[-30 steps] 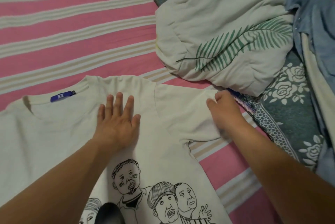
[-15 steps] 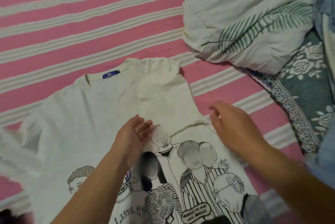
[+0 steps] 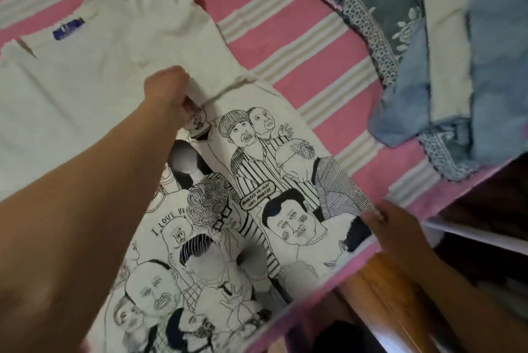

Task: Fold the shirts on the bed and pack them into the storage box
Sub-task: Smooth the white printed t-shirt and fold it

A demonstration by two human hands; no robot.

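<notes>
Left hand (image 3: 168, 86): the white printed T-shirt (image 3: 94, 75) is being pinched near its folded sleeve.
Right hand (image 3: 395, 227): the shirt's side edge is apparently being gripped.

The white shirt (image 3: 94, 89) carries a black line drawing of a crowd of people, and in it, left of the middle, the hand-lettered words "I LOVE" can be read, the rest running under a curly-haired figure. A small speech bubble (image 3: 256, 199) near the striped figure holds lettering too small to read. The blue neck label (image 3: 68, 30) is blurred.
</notes>
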